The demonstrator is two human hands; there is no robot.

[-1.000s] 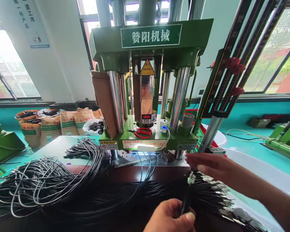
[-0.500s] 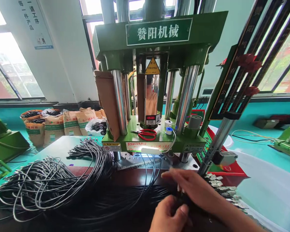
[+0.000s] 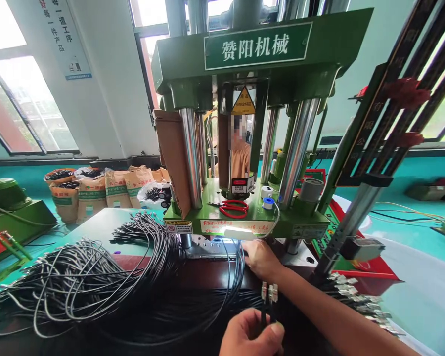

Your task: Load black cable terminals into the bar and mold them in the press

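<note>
Two black cables [image 3: 263,314] with silvery metal connectors [image 3: 273,292] are pinched tips-up in the left hand's grip [image 3: 252,333]; ahead, at the green metal press [image 3: 187,64], the right hand [image 3: 261,259] is set beside thin blue-grey cables [image 3: 241,267], its grip hidden.

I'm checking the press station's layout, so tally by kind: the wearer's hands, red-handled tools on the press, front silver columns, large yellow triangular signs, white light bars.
Left hand and right hand: 2
Red-handled tool: 1
Front silver columns: 2
Large yellow triangular sign: 1
White light bar: 1
Total: 7
</note>
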